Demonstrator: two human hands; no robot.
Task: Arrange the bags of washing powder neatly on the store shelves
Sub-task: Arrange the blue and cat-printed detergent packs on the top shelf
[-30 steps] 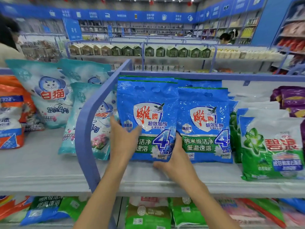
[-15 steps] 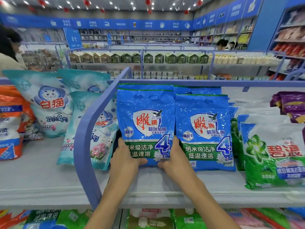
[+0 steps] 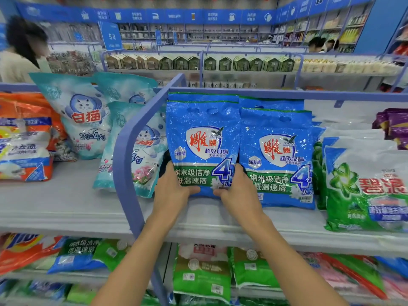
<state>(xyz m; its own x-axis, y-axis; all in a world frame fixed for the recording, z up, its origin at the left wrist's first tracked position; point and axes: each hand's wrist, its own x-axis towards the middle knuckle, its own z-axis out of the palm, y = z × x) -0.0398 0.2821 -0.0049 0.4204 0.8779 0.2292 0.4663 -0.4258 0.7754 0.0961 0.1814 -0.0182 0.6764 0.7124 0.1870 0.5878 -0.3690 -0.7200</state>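
A blue washing powder bag (image 3: 202,138) with a red logo stands upright on the grey shelf (image 3: 220,219), just right of the blue divider rail (image 3: 130,151). My left hand (image 3: 172,191) grips its lower left edge, thumb across the front. My right hand (image 3: 237,192) grips its lower right edge. More blue bags stand behind it. A matching blue bag (image 3: 277,157) stands right beside it, touching. Green and white bags (image 3: 364,186) stand further right.
Light teal cat-logo bags (image 3: 81,120) lean left of the divider, with orange bags (image 3: 24,138) at far left. Purple bags (image 3: 395,127) lie at far right. The lower shelf holds green, blue and orange bags (image 3: 203,270). A person (image 3: 19,49) stands at back left.
Both hands slid down from the bag's middle to its lower corners, and the bag now stands straighter, close against the matching bag on its right.
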